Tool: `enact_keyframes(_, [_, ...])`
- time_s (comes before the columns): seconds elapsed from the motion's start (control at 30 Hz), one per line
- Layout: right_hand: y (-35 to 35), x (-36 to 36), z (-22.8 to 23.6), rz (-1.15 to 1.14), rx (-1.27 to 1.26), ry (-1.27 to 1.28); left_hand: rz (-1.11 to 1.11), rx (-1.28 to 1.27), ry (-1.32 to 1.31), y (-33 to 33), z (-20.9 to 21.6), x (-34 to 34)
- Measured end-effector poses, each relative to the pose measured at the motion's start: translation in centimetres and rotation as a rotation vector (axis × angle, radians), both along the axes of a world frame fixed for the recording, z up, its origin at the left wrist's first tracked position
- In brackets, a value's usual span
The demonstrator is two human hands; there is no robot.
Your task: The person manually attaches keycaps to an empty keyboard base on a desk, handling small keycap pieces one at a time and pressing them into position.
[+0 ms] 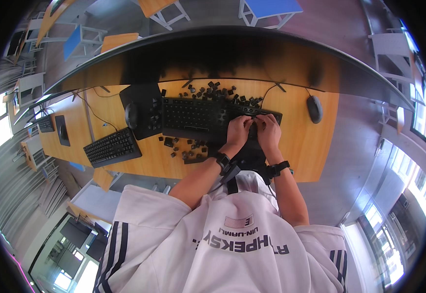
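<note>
A black keyboard (186, 115) lies on the wooden table, its left part showing rows of bare key positions without caps. Over its right end my left hand (239, 131) and my right hand (268, 131) are close together, fingertips bent and pinched, nearly meeting. Whatever they grip is too small and hidden to name. Loose black keycaps (214, 92) are scattered behind the keyboard. More keycaps (184, 152) lie in front of its left half. Each wrist wears a black band; a dark object is beneath my forearms.
A wide black monitor (223, 51) stands close behind the keyboard. One mouse (314, 109) sits to the right; another mouse (131, 115) rests at the left by a dark mat (147, 100). A second keyboard (112, 148) lies farther left, with cables behind it.
</note>
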State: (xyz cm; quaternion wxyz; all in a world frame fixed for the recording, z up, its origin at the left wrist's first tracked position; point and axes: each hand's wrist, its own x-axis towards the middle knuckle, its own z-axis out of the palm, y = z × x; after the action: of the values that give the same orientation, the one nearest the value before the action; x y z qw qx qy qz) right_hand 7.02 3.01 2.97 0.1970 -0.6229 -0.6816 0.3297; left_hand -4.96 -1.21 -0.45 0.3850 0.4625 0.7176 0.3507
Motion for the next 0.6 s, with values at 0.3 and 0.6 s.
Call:
enact_keyframes(0.3, [0.7, 0.2, -0.2, -0.034, -0.05, 0.042, 0.036, -0.121, -0.107, 0.9, 0.1, 0.4])
enact_keyframes(0.6, [0.8, 0.4, -0.5, -0.095, -0.081, 0.08, 0.091, -0.184, -0.278, 1.3, 1.1, 0.1])
